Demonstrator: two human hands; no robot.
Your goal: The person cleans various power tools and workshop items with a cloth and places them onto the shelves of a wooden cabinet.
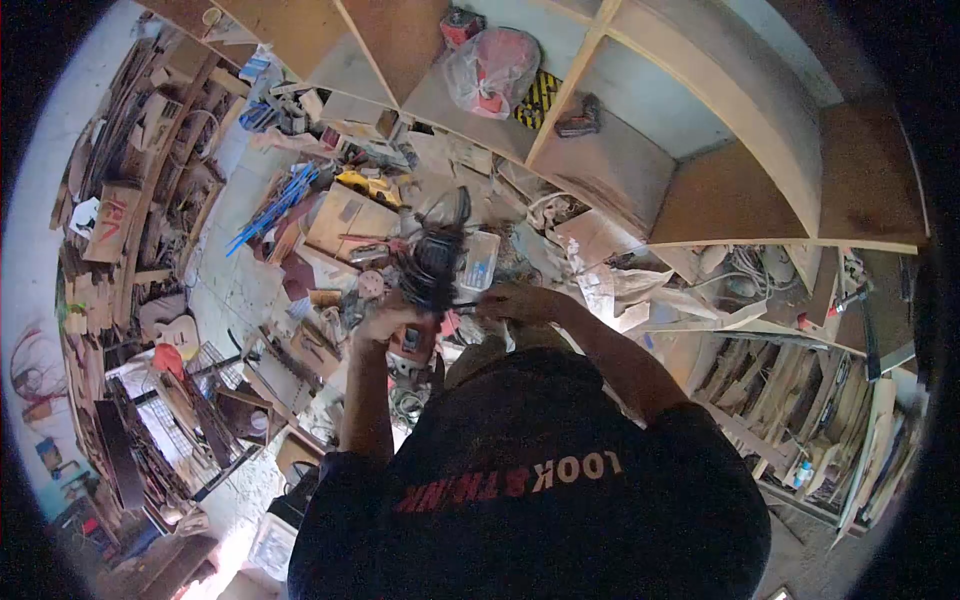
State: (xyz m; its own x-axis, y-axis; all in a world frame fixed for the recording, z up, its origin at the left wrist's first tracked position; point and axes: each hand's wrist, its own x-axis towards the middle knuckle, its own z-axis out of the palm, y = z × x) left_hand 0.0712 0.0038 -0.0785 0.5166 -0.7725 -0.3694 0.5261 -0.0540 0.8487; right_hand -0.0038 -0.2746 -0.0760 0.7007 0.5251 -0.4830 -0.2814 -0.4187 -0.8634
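A dark, motion-blurred bundle (434, 268) that looks like coiled black cable hangs in front of my chest, with loose strands sticking up at its top. My left hand (388, 320) is closed around its lower left side. To the right of it, my right hand (518, 303) has its fingers pinched together on a thin dark length that runs toward the bundle. Just behind the bundle is a clear plastic box (482, 260) with small items in it. Below my left hand lies a reddish-brown box-like object (412, 342), partly hidden.
Clutter covers the floor: blue strips (274, 205), a yellow tool (370, 186), a wooden board (350, 222). Wooden shelving (620, 170) holds a bagged red object (493, 70). Scrap wood is stacked left (150, 170) and in a right-hand rack (790, 400).
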